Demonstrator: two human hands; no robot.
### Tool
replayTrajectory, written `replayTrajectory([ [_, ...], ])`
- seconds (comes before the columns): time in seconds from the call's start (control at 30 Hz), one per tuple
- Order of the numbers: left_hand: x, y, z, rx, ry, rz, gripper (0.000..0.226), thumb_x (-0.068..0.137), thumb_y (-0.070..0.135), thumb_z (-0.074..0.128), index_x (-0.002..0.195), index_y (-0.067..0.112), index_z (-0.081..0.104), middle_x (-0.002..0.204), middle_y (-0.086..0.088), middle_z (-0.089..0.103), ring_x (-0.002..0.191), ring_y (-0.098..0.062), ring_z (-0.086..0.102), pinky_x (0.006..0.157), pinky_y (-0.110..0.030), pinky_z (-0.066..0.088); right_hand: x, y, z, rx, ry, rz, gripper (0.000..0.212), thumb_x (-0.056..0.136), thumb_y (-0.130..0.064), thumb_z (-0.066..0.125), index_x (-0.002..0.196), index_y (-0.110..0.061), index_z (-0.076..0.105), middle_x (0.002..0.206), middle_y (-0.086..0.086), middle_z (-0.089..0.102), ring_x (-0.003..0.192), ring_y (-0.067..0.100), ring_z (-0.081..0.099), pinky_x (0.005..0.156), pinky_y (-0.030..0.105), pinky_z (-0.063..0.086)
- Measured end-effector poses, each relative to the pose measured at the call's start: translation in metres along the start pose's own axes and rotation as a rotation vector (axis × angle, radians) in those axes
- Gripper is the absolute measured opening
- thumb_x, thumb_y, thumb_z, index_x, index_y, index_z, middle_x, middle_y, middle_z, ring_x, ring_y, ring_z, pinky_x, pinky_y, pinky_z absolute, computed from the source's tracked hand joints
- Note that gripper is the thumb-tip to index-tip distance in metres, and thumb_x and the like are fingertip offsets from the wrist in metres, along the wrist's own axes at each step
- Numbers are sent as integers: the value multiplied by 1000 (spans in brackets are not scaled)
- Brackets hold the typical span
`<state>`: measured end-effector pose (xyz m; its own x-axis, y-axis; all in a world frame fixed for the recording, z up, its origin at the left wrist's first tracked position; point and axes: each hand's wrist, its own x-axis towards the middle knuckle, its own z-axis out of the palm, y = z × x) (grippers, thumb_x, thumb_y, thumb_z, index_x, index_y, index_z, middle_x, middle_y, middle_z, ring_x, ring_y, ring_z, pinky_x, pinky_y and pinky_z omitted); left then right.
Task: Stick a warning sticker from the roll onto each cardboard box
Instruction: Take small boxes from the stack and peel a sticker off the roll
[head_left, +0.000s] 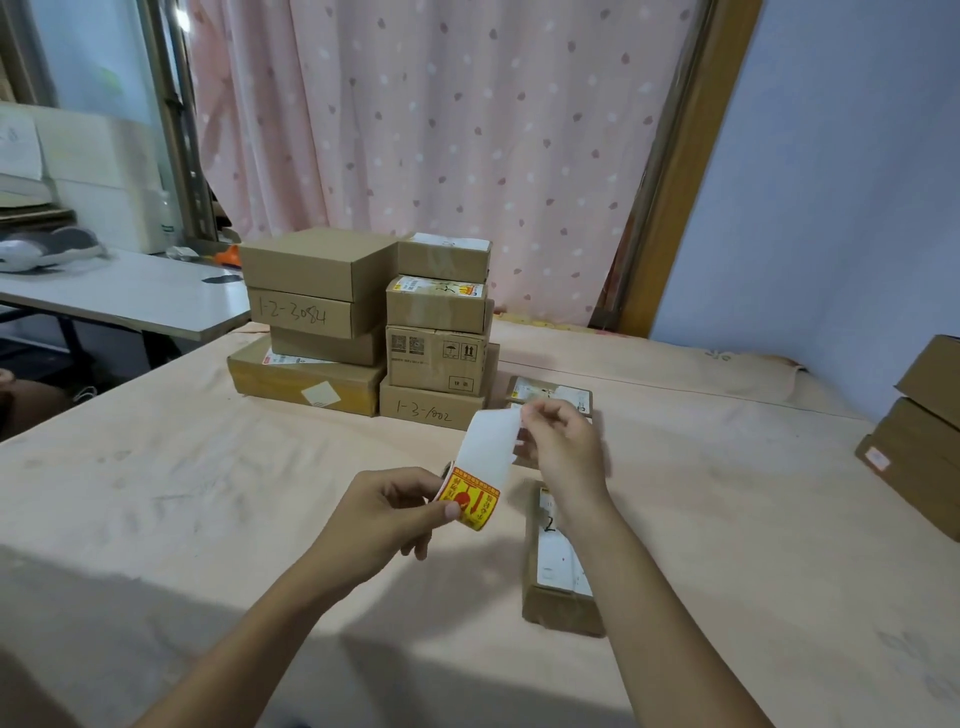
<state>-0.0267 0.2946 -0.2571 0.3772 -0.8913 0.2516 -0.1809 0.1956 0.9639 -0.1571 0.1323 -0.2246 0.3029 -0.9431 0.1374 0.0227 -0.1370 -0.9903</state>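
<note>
My left hand (387, 514) pinches a yellow and red warning sticker (470, 501) at the end of a white backing strip (493, 447). My right hand (563, 447) pinches the strip's upper end, pulling it up and away. The roll itself is mostly hidden behind my left hand. Both hands hover above the table. A long cardboard box (558, 577) with a white label lies flat just below my right forearm. Two stacks of cardboard boxes (363, 322) stand at the back of the table. A small box (550, 395) lies behind my right hand.
The table (208, 493) is covered in pale peach paper. More boxes (919, 436) are stacked at the right edge. A white side table (130, 291) stands to the left. A pink curtain (441, 130) hangs behind.
</note>
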Motion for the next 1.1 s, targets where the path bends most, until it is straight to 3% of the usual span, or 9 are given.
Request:
replayTrajectory([
  [0.07,2,-3,1,-24,121,5,12,89,9,74,84,16,81,69,-8,69,49,-23,52,47,-29,40,-4,5,-1,-247,29,-188,7,99,-24,64,94,-25,70,103,-5,72,97,11,68,75,20,52],
  [0.13,5,-7,0,-57,230,9,11,89,11,74,86,17,81,70,-8,71,48,-23,51,47,-29,40,-13,8,0,-281,-1,-418,6,98,-21,65,98,-25,69,108,-5,67,96,5,63,76,14,48],
  [0.3,8,-7,3,-99,287,46,7,87,17,75,90,12,80,62,-8,65,51,-25,54,49,-31,42,-34,9,9,-588,-323,-737,26,94,-44,63,116,-30,67,115,-17,59,106,4,55,89,25,47],
  [0.4,7,-8,1,-187,228,61,9,89,14,72,92,12,79,61,-14,59,54,-27,54,52,-33,43,-35,9,12,-634,-359,-708,37,94,-55,59,120,-30,67,116,-18,61,111,6,53,94,31,46],
  [0.57,5,-12,-13,-49,76,153,25,86,5,73,107,18,77,84,-8,71,65,-26,57,55,-37,50,-28,11,10,-534,-365,-642,24,95,-40,66,117,-31,70,112,-18,65,108,6,58,89,38,51],
  [0.67,7,-18,-20,191,123,256,31,88,0,74,105,26,79,92,1,72,64,-21,59,50,-33,50,-30,12,12,-546,-370,-656,24,94,-39,66,116,-30,71,111,-17,66,107,7,59,89,39,51],
  [0.8,5,-16,-19,359,236,357,26,84,6,78,98,28,75,77,18,70,57,-15,58,52,-18,46,-36,11,11,-542,-360,-658,29,93,-47,61,116,-32,70,111,-23,63,111,5,56,93,35,49],
  [0.97,4,-17,-18,381,327,415,11,84,26,80,94,24,76,73,10,71,55,-17,60,50,-30,51,-42,5,13,-664,-367,-686,48,91,-60,60,129,-31,68,123,-23,54,120,4,48,100,28,43],
  [1.1,4,-19,-18,560,363,561,37,87,41,69,100,7,77,83,3,74,61,-4,61,55,-18,53,-48,-1,17,-739,-387,-702,53,92,-60,60,138,-34,58,122,-18,56,116,6,47,96,27,42],
])
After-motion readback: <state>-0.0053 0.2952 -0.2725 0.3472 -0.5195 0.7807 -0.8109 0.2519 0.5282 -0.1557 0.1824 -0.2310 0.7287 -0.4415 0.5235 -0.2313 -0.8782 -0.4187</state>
